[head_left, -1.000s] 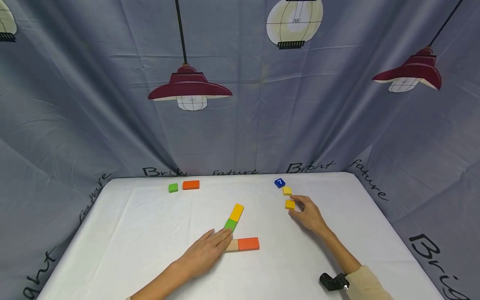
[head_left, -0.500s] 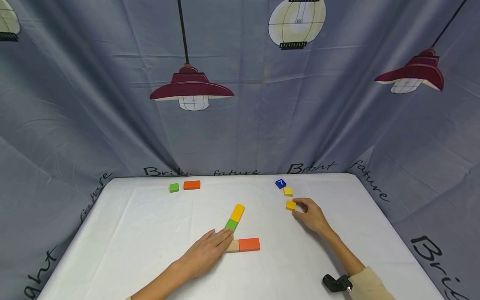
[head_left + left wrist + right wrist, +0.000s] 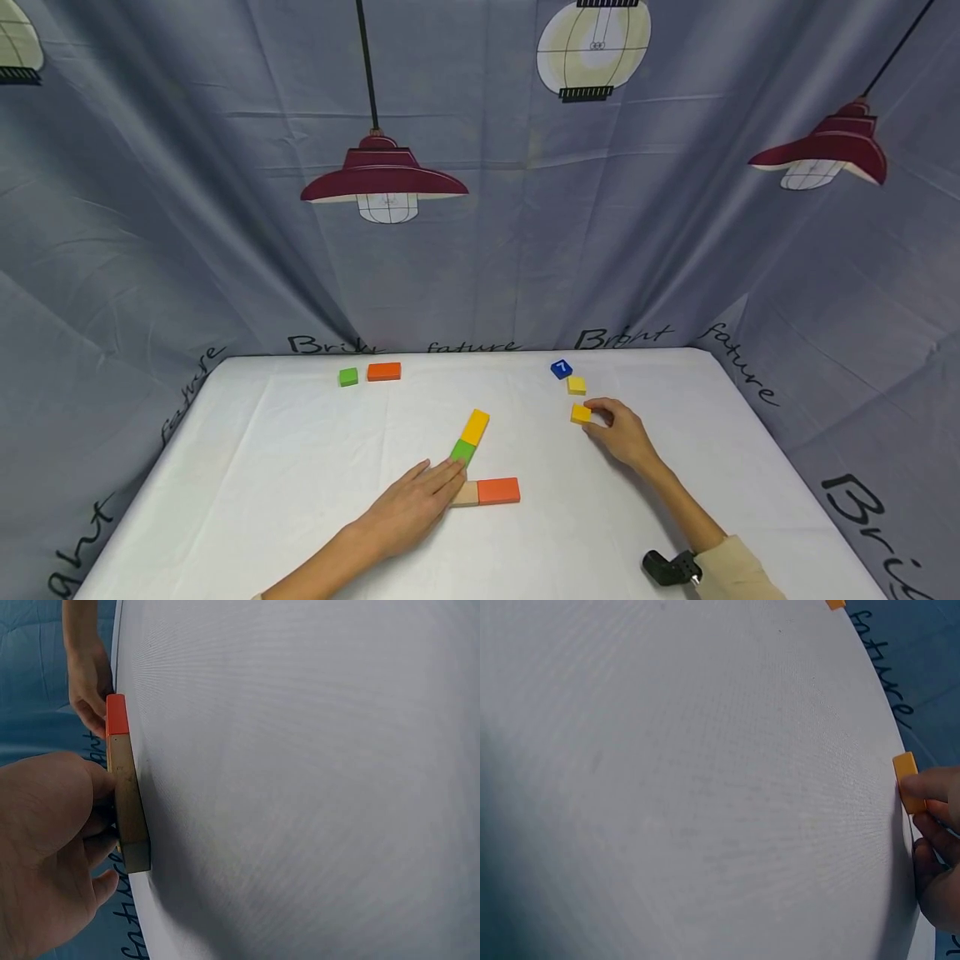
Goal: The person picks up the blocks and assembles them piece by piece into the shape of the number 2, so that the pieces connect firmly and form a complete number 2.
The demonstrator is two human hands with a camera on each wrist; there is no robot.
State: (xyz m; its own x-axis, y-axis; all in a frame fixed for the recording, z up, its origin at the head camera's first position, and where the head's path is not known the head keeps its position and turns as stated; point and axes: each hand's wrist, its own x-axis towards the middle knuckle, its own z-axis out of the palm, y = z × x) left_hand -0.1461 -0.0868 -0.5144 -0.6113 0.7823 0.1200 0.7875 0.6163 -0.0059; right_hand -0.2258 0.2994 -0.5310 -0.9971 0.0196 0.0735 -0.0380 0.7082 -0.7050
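My left hand (image 3: 412,508) rests with extended fingers on a plain wooden block (image 3: 467,495), hiding part of it. The wooden block's long side (image 3: 127,791) shows in the left wrist view. An orange-red block (image 3: 498,491) adjoins its right end. Beyond my fingertips, a green block (image 3: 462,451) and a longer yellow block (image 3: 475,427) form a slanting row. On the right, my right hand (image 3: 622,433) pinches a small yellow block (image 3: 908,782) between thumb and fingers. Whether that block touches the table is hard to tell.
Behind the pinched block lie another yellow block (image 3: 576,386) and a blue block marked 7 (image 3: 561,369). At the back left sit a small green block (image 3: 348,377) and an orange block (image 3: 384,372). A curtain (image 3: 495,275) hangs behind the white table (image 3: 300,450).
The right hand and its yellow block have shifted very slightly toward me, and the block looks a little turned. My left hand has stayed in place.
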